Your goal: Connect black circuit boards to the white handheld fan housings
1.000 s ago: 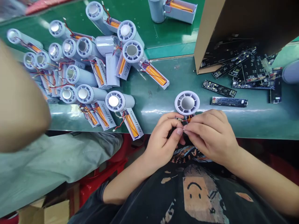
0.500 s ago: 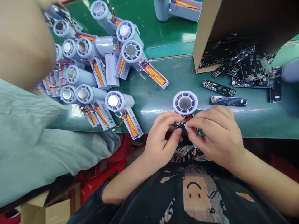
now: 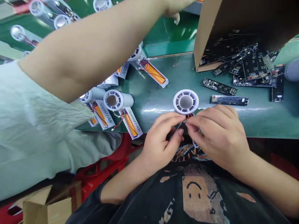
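The left hand and right hand are both curled closed, fingertips meeting in a pinch on a thin wired piece, too small to make out clearly. Just above the pinch stands the round white grille of a handheld fan, its lower body mostly hidden by the fingers, with a sliver of orange battery showing. The fan sits at the edge of a green workbench, above a black graphic T-shirt. To the fan's right lie loose black circuit boards and a cardboard box. To its left lie assembled "Speed FAN" units, partly covered by a co-worker's bare arm and pale green sleeve, with a red plastic stool below.
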